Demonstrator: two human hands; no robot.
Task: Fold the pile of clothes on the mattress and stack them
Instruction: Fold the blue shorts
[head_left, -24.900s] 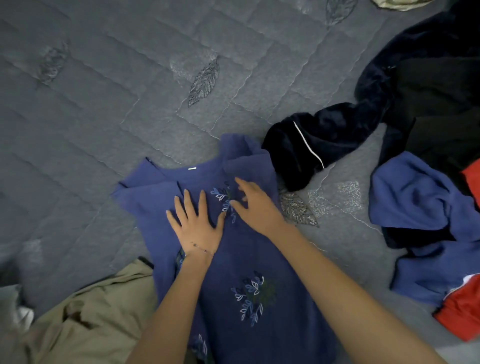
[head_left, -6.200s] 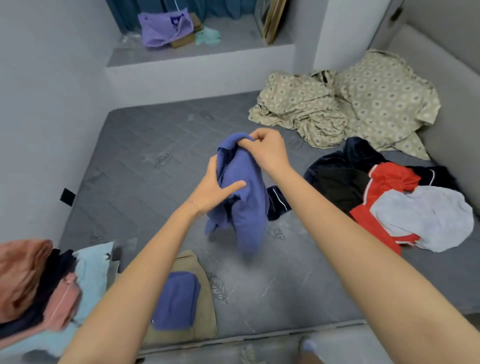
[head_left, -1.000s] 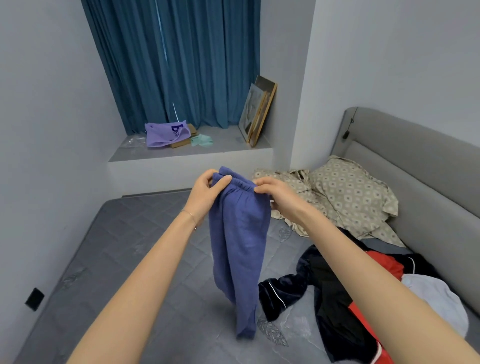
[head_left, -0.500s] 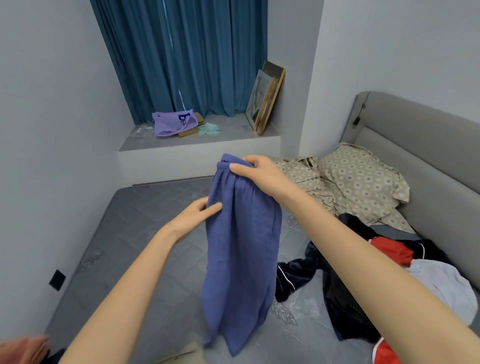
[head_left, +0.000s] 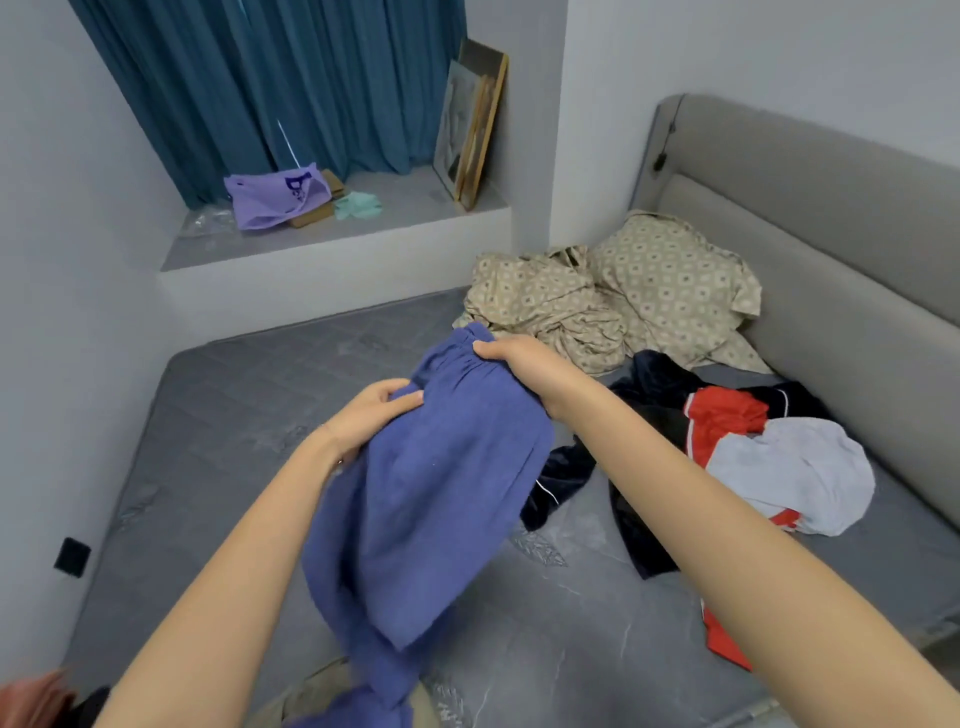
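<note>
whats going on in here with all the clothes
A person is folding laundry on a grey quilted mattress. Both hands hold a blue soft garment with a gathered waistband above it: the right hand grips the waistband, the left hand holds its side. A loose heap of red, black and pale grey clothes lies unfolded to the right.

A: Where are the pants (head_left: 431, 509)?
B: Up in the air, over the mattress (head_left: 234, 415). They are blue. The bunched top is up and the legs hang down, a bit tilted.
A: And the pile (head_left: 737, 431)?
B: On the right side of the mattress, all messy. Dark blue, black, red and pale grey clothes lie on each other.
</note>
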